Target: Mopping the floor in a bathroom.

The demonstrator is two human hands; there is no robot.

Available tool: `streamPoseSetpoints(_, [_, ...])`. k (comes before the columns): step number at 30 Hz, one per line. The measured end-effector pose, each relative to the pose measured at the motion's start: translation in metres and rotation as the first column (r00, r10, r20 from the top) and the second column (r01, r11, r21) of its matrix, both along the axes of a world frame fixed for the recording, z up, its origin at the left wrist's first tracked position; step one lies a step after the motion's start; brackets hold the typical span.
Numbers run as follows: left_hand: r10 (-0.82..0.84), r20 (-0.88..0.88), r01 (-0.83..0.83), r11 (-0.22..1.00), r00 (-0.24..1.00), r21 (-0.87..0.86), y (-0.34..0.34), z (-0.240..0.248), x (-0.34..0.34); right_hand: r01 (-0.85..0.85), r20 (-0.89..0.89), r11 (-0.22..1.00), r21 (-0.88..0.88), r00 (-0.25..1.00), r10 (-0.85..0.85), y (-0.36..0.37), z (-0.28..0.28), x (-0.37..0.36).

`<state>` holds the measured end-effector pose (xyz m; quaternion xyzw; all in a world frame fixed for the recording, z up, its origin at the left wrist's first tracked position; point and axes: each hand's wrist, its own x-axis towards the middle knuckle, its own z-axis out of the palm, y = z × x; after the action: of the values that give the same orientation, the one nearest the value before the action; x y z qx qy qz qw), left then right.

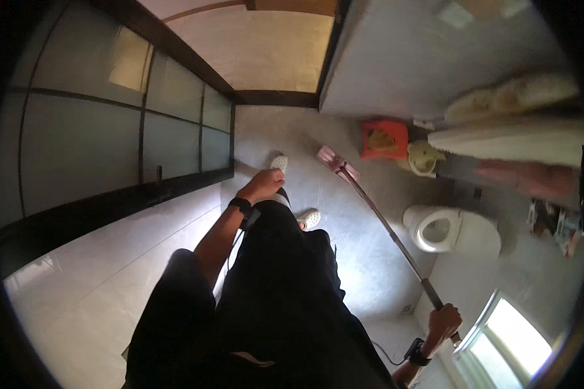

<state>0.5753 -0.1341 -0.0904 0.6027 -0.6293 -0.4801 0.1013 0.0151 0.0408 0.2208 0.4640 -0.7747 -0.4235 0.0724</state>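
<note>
My right hand [444, 322] is wrapped round the dark grip near the top of a long mop handle [390, 232]. The handle slants away to the far left, ending in a flat pink mop head [336, 162] on the grey floor. In front of my body hangs my left hand [264, 185], fingers curled in and nothing seen in it. It is apart from the mop, above one of my light clogs [279, 163]. The other clog [309, 218] stands a little nearer. Each wrist wears a black band with a small device.
A white toilet [437, 233] stands to the right. Beyond it are a yellowish bin [424, 159] and a red-orange container [384, 139] by the wall. Towels [512, 139] hang at the right. A dark-framed glass partition [87, 139] runs along the left, and a window [509, 343] is near right.
</note>
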Motion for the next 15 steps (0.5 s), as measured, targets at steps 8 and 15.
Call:
streamPoseSetpoints(8, [0.208, -0.031, -0.206, 0.977, 0.978, 0.048, -0.082, 0.012, 0.072, 0.188, 0.294, 0.982, -0.027, 0.940, -0.172, -0.067, -0.079, 0.117])
streamPoseSetpoints(15, [0.198, -0.019, -0.198, 0.980, 0.980, -0.012, -0.204, 0.008, 0.165, 0.498, 0.480, 0.853, 0.158, 0.716, -0.507, -0.108, -0.112, 0.223])
